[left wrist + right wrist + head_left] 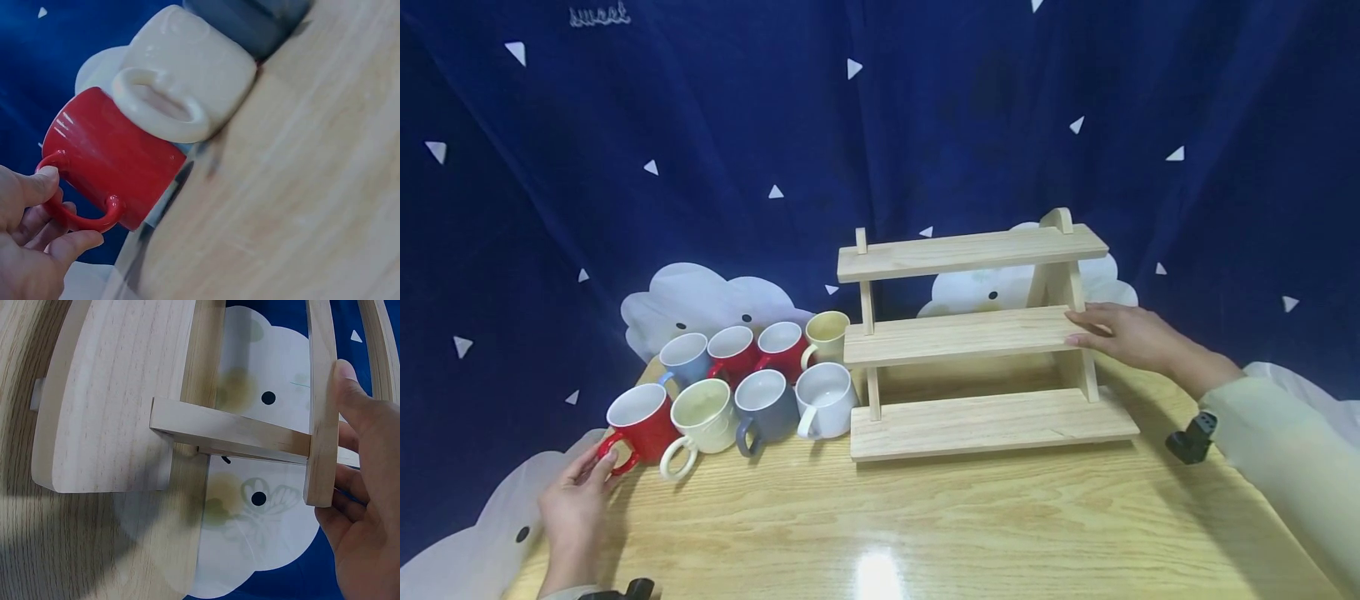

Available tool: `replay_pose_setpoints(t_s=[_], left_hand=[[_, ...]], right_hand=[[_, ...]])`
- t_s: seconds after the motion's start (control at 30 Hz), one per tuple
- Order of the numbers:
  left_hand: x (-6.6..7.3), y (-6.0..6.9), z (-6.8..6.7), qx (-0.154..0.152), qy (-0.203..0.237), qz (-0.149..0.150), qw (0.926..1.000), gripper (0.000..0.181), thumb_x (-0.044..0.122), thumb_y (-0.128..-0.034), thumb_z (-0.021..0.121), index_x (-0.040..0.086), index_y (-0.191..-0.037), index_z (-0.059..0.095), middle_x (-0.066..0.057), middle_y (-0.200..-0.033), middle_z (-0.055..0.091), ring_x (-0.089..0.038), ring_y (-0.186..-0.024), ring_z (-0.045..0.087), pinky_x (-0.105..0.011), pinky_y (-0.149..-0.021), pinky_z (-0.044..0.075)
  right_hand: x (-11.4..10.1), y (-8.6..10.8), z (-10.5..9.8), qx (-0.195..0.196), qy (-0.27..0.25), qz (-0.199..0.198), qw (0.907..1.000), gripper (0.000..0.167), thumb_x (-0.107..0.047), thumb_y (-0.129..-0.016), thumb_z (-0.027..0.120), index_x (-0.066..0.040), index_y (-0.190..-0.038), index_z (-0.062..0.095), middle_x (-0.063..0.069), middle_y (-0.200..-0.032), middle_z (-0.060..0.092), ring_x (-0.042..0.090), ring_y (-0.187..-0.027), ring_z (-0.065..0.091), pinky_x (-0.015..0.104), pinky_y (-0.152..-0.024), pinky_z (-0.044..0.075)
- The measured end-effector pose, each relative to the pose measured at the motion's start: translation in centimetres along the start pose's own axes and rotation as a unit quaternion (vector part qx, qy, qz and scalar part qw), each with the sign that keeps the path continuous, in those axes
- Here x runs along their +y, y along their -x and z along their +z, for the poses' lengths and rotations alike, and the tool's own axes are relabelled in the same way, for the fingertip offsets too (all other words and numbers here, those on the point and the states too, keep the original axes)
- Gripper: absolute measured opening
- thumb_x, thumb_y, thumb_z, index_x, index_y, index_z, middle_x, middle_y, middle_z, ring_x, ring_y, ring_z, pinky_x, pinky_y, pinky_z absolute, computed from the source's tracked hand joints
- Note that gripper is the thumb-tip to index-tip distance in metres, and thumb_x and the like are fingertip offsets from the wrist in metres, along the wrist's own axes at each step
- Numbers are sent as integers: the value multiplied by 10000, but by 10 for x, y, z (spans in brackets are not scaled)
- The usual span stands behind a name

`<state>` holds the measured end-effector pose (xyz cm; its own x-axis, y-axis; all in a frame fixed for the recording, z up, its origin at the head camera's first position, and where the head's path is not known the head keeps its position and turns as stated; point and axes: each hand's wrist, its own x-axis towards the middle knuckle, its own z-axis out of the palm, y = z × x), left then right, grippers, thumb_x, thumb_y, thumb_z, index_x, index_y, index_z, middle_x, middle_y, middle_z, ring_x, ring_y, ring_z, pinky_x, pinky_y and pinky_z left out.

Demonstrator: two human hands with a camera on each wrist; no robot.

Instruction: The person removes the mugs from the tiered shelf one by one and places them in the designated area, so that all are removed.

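At the left end of the front row of mugs, a red mug [651, 432] with a white inside has its handle turned toward my left hand [574, 504]. Thumb and fingers pinch that handle, seen closely on the red mug [112, 150] in the left wrist view. Whether its base touches the table is unclear. A cream mug [706, 421] stands right beside it. Over on the right, my right hand [1131, 335] holds the right end of the middle board [970, 335] of a three-tier wooden shelf. The right wrist view shows the thumb against the board's edge [322, 394], fingers partly hidden behind.
A grey mug [767, 408] and a white mug [827, 400] continue the front row, close to the shelf. Behind them stand a light blue mug [685, 360], two red mugs and a yellow mug [827, 333]. A dark blue curtain [925, 108] hangs behind the wooden table [775, 525].
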<state>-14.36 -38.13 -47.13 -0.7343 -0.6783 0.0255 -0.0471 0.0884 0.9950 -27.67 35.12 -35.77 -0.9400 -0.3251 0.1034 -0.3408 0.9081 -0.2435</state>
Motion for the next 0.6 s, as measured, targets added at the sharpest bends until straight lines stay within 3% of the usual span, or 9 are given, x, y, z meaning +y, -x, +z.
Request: replay_pose_setpoints(t_s=[0.23,0.47,0.6], left_hand=[[-7,3,5,75,292,-118,9995,503,121,-918,692,-49,-1361,527,237,-818,605,116,-740,594,-97,-656,523],[-11,5,6,8,787,-147,9968,343,33,-897,694,68,-1237,663,186,-831,660,75,-767,627,-123,-680,533],[-10,5,3,-88,531,-134,9985,408,54,-904,693,29,-1303,615,214,-833,650,98,-772,618,-113,-674,529]], right_hand=[[-3,1,-1,-31,4,-16,10000,667,-536,-957,550,-74,-1432,481,296,-1461,381,514,-1315,352,657,-1037,299],[-3,2,-1,-52,25,-16,10000,661,-531,-960,547,-74,-1433,480,300,-1464,375,514,-1318,347,653,-1042,295],[-3,2,0,-42,11,-11,10000,660,-530,-960,549,-74,-1433,482,303,-1463,374,517,-1317,345,654,-1043,293]])
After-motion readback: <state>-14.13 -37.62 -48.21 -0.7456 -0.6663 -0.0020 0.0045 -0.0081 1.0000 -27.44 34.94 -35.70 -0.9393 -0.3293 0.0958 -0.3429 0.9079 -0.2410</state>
